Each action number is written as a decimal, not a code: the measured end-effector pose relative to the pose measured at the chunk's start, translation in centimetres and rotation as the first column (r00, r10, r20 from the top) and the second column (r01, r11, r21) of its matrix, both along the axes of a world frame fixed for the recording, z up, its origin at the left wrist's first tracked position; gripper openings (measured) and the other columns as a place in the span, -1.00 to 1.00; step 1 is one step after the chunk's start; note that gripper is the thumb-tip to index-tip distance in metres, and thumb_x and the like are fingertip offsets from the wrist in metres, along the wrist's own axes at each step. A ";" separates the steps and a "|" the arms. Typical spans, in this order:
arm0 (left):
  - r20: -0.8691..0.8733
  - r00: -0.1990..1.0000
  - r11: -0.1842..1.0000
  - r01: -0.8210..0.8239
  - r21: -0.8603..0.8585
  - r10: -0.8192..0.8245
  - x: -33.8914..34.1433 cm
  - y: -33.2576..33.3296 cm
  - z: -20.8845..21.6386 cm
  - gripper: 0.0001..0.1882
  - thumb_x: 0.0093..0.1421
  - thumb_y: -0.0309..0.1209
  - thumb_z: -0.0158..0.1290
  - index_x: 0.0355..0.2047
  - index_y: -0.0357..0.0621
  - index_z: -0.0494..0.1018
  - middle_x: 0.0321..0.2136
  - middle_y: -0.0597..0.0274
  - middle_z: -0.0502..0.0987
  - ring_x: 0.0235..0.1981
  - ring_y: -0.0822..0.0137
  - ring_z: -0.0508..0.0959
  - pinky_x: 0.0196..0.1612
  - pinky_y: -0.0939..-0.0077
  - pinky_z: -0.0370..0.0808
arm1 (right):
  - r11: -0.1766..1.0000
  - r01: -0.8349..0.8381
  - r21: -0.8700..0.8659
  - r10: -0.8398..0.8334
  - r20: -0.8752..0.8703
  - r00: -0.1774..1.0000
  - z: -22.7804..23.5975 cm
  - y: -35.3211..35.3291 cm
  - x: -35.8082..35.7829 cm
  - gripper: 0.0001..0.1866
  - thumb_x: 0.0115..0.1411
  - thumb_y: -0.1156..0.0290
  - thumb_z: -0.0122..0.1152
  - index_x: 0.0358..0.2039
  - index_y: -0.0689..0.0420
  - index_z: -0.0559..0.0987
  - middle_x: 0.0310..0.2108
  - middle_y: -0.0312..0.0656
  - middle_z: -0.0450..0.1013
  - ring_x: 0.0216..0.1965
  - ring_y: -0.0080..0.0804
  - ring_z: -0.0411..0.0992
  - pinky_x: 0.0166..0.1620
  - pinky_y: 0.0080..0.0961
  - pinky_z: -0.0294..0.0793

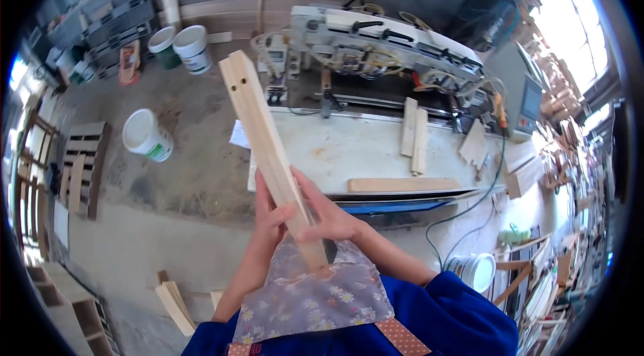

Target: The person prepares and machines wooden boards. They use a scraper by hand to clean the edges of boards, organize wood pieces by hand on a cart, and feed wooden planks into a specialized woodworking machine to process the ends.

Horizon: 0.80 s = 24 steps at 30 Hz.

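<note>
A long, pale wooden bar (261, 134), perhaps more than one piece laid together, is held tilted up in front of my apron. Two small dark holes mark its raised far end. My left hand (272, 212) grips its left side near the lower end, thumb across the wood. From the right, my right hand (325, 212) wraps round the same part. The fingers behind the wood are hidden. Just beyond my hands is the white worktable (315, 148) of a machine (389, 40) with black levers, hoses and clamps.
On the worktable lie upright-pointing wooden pieces (417, 141) and a flat board (402, 185). A green cable (469, 206) hangs off its right side. White buckets (147, 136) stand on the floor at left, another bucket (477, 271) at lower right. A pallet (86, 165) lies far left.
</note>
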<state>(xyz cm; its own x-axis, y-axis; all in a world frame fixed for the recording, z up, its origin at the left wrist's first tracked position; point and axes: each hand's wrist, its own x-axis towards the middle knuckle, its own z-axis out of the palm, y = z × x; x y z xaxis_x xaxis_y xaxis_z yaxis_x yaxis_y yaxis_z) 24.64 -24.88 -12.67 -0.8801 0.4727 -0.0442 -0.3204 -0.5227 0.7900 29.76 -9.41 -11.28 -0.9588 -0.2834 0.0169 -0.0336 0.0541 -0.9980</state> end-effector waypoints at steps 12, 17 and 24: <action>-0.083 0.932 0.934 0.356 0.013 -0.354 -3.5 10.7 -0.1 0.14 -0.17 -0.09 0.30 0.34 -0.05 -0.10 0.10 0.11 0.28 0.07 0.22 0.43 0.08 0.26 0.46 | 0.913 0.378 -0.155 -0.357 0.150 0.922 2.7 9.4 2.3 0.18 -0.18 0.18 0.50 0.39 0.10 -0.01 0.29 -0.08 0.13 0.31 -0.23 0.11 0.29 -0.26 0.12; -0.011 0.846 0.839 0.530 0.127 -0.533 -4.8 15.9 0.1 0.05 -0.19 -0.03 0.25 0.28 -0.20 0.09 0.10 0.02 0.37 0.03 0.18 0.47 0.09 0.31 0.44 | 0.794 0.510 -0.332 -0.467 0.205 0.860 0.6 18.2 5.1 0.11 -0.23 -0.02 0.42 0.29 0.26 0.17 0.16 -0.12 0.32 0.11 -0.38 0.34 0.15 -0.41 0.33; -0.005 0.795 0.761 0.583 0.286 -0.607 -4.8 26.2 2.8 0.11 -0.25 0.11 0.20 0.26 -0.28 0.15 0.10 -0.09 0.39 -0.02 0.17 0.50 -0.02 0.30 0.51 | 0.551 0.834 -0.037 -0.832 -0.106 0.545 1.0 34.6 6.0 0.00 -0.24 0.36 0.38 0.29 0.09 0.18 0.07 -0.15 0.34 0.04 -0.32 0.38 0.09 -0.38 0.35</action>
<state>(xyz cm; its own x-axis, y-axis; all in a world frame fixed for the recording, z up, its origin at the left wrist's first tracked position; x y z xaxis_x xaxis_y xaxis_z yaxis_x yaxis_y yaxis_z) 19.79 1.29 -9.83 -0.4165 0.9039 0.0970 -0.6935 -0.3849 0.6089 35.72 25.20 -10.30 -0.7576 0.6399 0.1284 -0.0617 0.1256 -0.9902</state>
